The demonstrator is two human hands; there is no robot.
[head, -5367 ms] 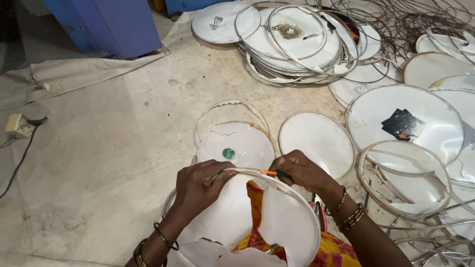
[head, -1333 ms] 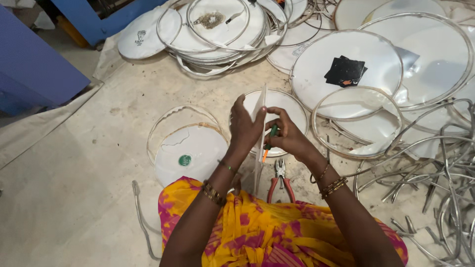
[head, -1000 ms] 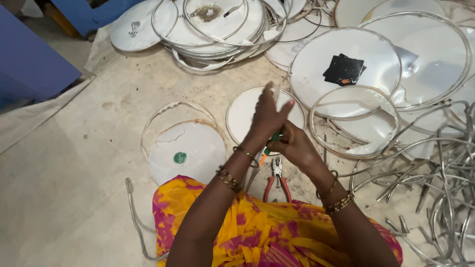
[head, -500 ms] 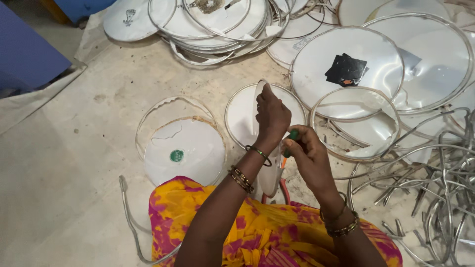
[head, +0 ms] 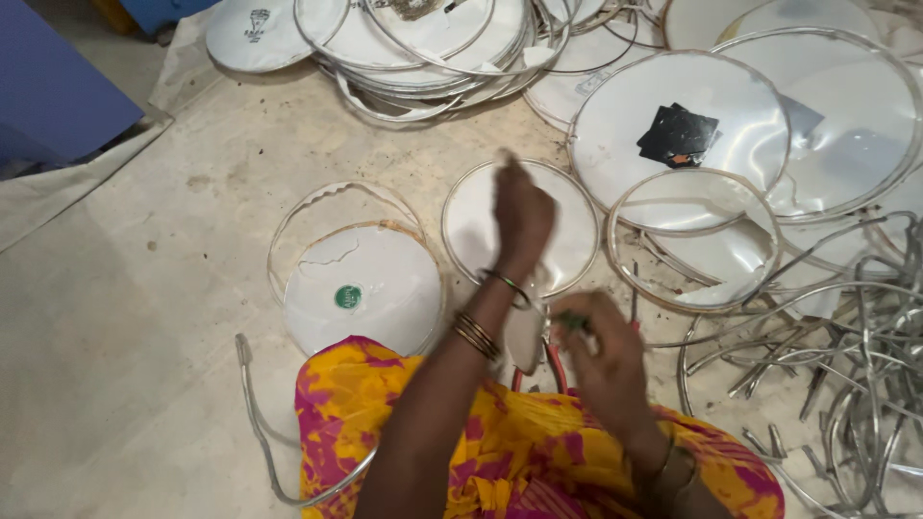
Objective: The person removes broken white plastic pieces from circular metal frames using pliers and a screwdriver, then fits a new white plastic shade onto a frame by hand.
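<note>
Above the floor (head: 144, 288), left hand (head: 522, 213) rises closed on a blurred disc edge, right hand (head: 604, 348) grips a green-handled tool (head: 569, 321); bare metal rims (head: 846, 365) already heaped, many rimmed discs (head: 673, 135) left.

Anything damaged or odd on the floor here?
Yes. The round white disc with a green sticker by the left hand has a jagged broken upper edge. Bent metal rim strips lie tangled at the right.

Soft, even daylight fills the scene, brightest toward the upper right, where the round glass lids with metal rims (head: 846, 106) catch pale glare. Shadows stay faint on the beige floor (head: 144, 317). Both the raised left hand (head: 521, 213) and right hand (head: 601, 346) smear with motion blur.
</note>
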